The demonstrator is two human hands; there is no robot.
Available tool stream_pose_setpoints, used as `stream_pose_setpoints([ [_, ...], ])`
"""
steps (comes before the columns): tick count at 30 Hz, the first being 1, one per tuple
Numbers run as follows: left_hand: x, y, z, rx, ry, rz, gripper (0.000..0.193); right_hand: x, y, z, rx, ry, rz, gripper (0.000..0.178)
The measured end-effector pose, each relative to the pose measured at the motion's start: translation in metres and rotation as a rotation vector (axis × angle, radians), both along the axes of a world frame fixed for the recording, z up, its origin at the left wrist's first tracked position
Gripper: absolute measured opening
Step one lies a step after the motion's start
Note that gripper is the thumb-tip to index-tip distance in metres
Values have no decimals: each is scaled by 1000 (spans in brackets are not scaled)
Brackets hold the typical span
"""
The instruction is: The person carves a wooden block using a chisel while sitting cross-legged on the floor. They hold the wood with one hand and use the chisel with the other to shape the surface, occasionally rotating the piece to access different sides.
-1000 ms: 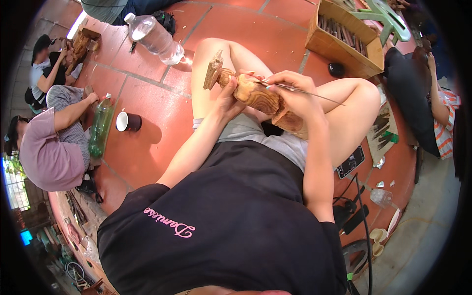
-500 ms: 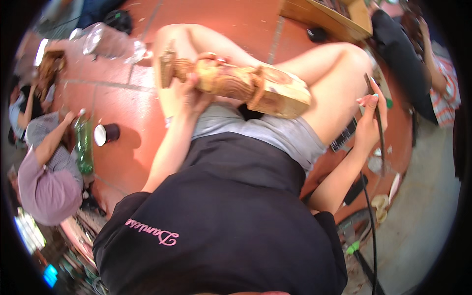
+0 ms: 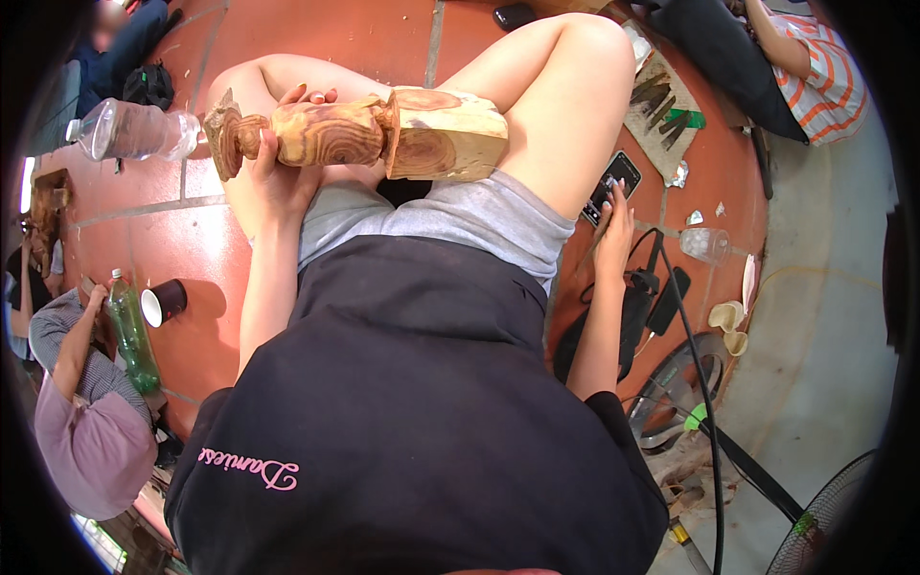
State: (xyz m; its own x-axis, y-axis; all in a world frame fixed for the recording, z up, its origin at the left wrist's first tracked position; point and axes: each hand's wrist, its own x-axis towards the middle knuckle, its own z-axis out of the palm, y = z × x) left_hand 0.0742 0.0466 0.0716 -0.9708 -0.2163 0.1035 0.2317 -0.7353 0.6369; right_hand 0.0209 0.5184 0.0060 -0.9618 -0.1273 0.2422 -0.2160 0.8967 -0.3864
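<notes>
Across my lap lies a carved piece of wood (image 3: pixel 331 132), with a square pale block at its right end and rounded, grooved sections toward the left. My left hand (image 3: pixel 279 190) is closed around it near its narrow neck, thumb on the near side and fingertips showing over the far side. Beside my right thigh, my right hand (image 3: pixel 616 238) holds a thin, dark, rod-like tool (image 3: pixel 601 230), mostly covered by the fingers. Just past those fingertips a phone (image 3: pixel 623 172) lies on the tiled floor, partly hidden by the hand.
Dark strip-like tools (image 3: pixel 661 103) lie on a pale board at right. A clear cup (image 3: pixel 704 245), black cable (image 3: pixel 692 355) and fan (image 3: pixel 829 522) are nearby. At left are a clear bottle (image 3: pixel 134 129), green bottle (image 3: pixel 130 331) and dark cup (image 3: pixel 165 302). Other people sit on both sides.
My right hand, with the thin tool, has come down from beside my knee toward the phone. The view has shifted, and the wood stays in my left hand.
</notes>
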Motion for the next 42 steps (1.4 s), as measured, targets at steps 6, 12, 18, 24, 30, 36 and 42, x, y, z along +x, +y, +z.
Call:
stream_pose_setpoints([
  [6,1,-5,-6,28,-20,20,74,-28,13,-23,-42,93,-107,38],
  [12,2,-3,-5,44,-58,25,68,-25,15,-10,-300,148,-115,39],
  [18,2,-2,-5,51,-66,9,68,-1,4,-4,-155,75,-67,40],
  [24,2,-4,-5,37,-87,-14,70,0,-2,-8,-98,78,-79,43],
  [30,2,-1,5,-25,-146,-3,70,1,-3,-5,-137,85,-96,41],
  [36,1,-5,5,-45,-40,-82,58,-5,-13,1,-568,123,-82,44],
  [42,-1,-2,11,-108,6,-105,54,-18,-71,87,-732,330,27,77],
])
